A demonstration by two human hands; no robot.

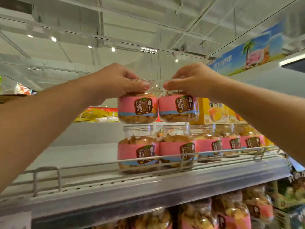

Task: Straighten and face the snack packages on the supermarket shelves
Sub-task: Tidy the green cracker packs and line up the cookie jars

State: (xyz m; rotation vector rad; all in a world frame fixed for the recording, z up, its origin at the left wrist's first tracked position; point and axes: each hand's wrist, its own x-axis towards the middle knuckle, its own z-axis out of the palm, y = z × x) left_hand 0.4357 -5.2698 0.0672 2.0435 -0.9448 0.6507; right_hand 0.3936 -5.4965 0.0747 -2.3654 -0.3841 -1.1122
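Two clear snack jars with pink labels are raised side by side just above the top shelf's row. My left hand [118, 80] grips the lid of the left jar [137, 109] from above. The right jar [179, 108] is held the same way at its lid by my right hand [192, 80]. Both brown label patches face me. The two jars touch each other and hang slightly above a row of like jars [178, 149] standing on the shelf [148, 184] behind its wire rail [214, 158].
Yellow boxes [214, 111] stand behind the jars at the right. The shelf's left half is bare white surface. More bagged snacks [231, 212] fill the shelf below. A blue banner [255, 53] runs overhead at the right.
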